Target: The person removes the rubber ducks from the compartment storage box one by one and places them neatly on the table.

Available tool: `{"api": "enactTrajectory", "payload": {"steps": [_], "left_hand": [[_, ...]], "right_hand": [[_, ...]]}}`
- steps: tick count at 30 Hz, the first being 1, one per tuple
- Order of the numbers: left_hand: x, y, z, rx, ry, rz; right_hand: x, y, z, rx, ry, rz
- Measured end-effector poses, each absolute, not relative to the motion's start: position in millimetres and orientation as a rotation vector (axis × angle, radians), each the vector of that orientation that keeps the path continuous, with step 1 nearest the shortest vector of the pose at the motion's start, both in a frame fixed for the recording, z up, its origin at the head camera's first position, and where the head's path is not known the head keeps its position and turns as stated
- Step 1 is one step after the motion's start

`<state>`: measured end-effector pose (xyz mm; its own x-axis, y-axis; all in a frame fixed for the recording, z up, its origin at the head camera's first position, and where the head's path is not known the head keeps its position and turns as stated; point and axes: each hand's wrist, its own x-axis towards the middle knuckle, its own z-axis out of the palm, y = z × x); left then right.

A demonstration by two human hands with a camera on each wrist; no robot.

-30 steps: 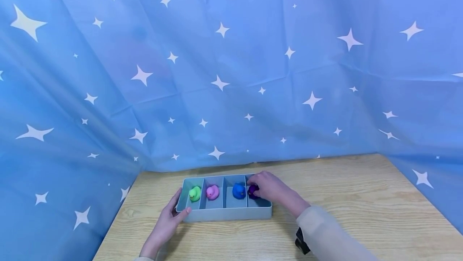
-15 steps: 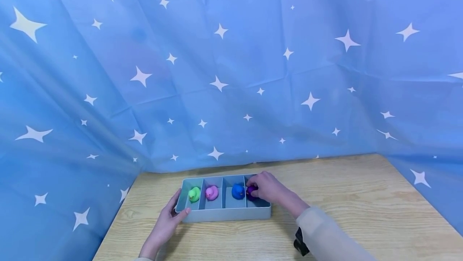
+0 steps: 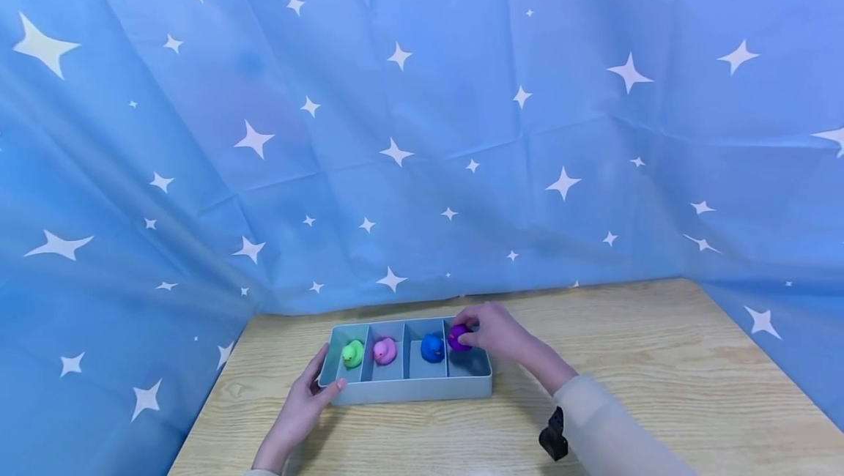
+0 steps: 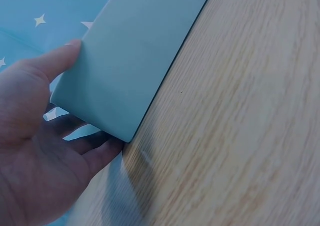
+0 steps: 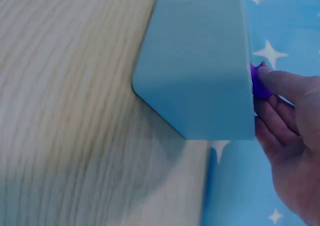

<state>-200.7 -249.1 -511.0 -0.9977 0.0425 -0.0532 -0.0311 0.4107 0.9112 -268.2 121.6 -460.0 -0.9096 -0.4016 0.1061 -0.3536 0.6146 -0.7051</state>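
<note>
A blue-grey box (image 3: 409, 390) with a row of compartments sits on the wooden table. My left hand (image 3: 298, 404) grips its left end, with the thumb on the front edge and the fingers along the end wall. Between thumb and fingers my right hand (image 3: 497, 331) pinches a purple toy duck (image 3: 458, 339), raised over the rightmost compartment; in the right wrist view it shows just above the rim. A green duck (image 3: 352, 354), a pink duck (image 3: 385, 351) and a blue duck (image 3: 431, 348) sit in the other compartments, one in each.
The wooden table (image 3: 659, 373) extends to both sides of the box and in front of it. Behind it hangs a blue curtain (image 3: 422, 190) with white stars. A small black object (image 3: 554, 436) is at the right sleeve.
My right hand has lifted the purple duck up from the floor of the rightmost compartment. The left hand keeps its grip on the box, and the other ducks stay in place.
</note>
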Motion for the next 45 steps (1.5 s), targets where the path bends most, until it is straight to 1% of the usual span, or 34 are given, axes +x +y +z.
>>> {"api": "enactTrajectory", "payload": {"steps": [10, 18, 27, 36, 40, 45], "left_hand": [[-201.7, -250.1, -513.6, 0.034, 2.572, 1.704], [-201.8, -250.3, -513.1, 0.049, 2.563, 1.721], [-201.0, -249.9, -512.9, 0.044, 2.55, 1.734], [-199.6, -250.3, -511.7, 0.022, 2.571, 1.712], [-199.9, -249.8, -511.6, 0.02, 2.571, 1.701], [-200.5, -249.4, -512.8, 0.024, 2.569, 1.702]], "right_hand": [[-266.2, 140.8, -439.4, -0.592, 2.74, -1.391], [-263.2, 155.0, -431.1, -0.582, 2.755, -1.389], [-261.5, 172.3, -434.9, -0.66, 2.806, -1.372], [-261.2, 189.1, -448.0, -0.739, 2.812, -1.401], [-261.8, 197.2, -456.2, -0.739, 2.803, -1.421], [-260.4, 205.0, -467.3, -0.674, 2.762, -1.458]]}}
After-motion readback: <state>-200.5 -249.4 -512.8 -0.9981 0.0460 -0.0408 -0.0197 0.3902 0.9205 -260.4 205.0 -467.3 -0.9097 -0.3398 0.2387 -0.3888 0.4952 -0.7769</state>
